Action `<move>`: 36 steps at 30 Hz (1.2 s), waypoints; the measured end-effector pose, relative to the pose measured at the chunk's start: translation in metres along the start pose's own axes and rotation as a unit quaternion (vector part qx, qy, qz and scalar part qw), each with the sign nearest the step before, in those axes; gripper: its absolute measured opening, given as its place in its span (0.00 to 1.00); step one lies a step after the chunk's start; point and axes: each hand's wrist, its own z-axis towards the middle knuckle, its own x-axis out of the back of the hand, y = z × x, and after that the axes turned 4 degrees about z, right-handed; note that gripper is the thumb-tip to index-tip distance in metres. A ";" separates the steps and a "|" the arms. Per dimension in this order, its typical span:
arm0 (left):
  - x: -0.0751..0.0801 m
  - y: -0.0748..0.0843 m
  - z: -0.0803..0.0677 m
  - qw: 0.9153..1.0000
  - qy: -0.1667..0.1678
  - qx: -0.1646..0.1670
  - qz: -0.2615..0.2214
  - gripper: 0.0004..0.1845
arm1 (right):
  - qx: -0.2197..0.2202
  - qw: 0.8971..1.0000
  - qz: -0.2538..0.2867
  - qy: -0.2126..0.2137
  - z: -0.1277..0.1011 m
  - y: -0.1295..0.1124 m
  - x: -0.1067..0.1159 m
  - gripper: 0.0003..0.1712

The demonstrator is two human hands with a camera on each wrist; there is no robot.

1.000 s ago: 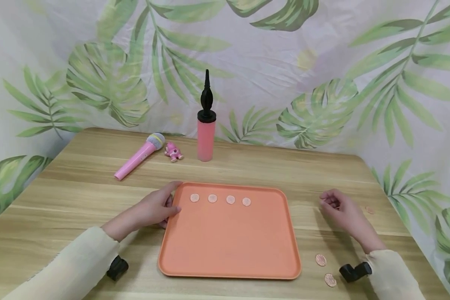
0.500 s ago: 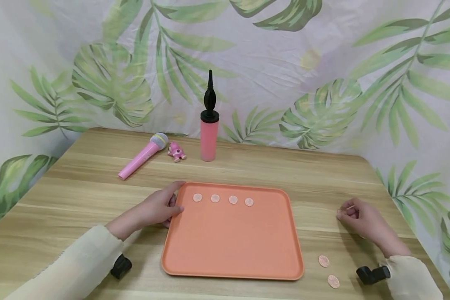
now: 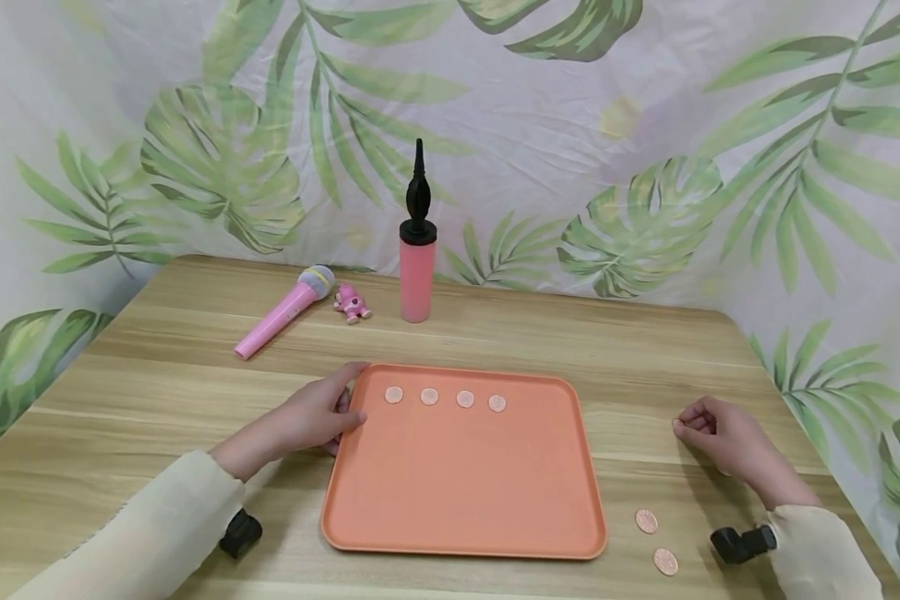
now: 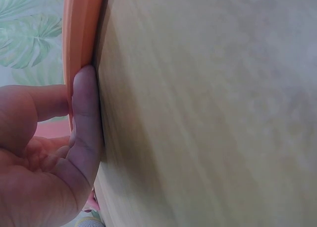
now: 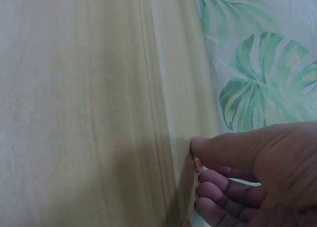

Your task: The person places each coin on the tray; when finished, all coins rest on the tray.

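An orange rectangular tray (image 3: 465, 492) lies on the wooden table with a row of several copper-coloured coins (image 3: 429, 397) along its far side. My left hand (image 3: 311, 417) grips the tray's left rim, thumb over the edge; the left wrist view shows a finger (image 4: 86, 103) against the rim's outer side. Right of the tray, my right hand (image 3: 727, 437) pinches a copper-coloured coin (image 5: 198, 164) between thumb and fingertips, just above or at the table. Another coin (image 3: 723, 472) is mostly hidden behind this hand. Two more coins, one (image 3: 647, 522) and a second (image 3: 665, 562), lie nearer the front.
Toward the back stand or lie a pink toy microphone (image 3: 285, 312), a small pink figurine (image 3: 352, 303) and an upright pink balloon pump (image 3: 416, 279) with a black top. A leaf-patterned cloth (image 3: 510, 150) hangs behind the table.
My right hand has moved right and slightly nearer, and a coin now shows at its fingertips. The coin seen beyond that hand earlier is out of sight. My left hand stays on the tray.
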 end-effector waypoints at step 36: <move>-0.001 -0.001 0.000 1.000 0.004 0.000 0.007 0.38 | 0.011 0.997 0.065 0.049 0.000 0.006 -0.006 0.18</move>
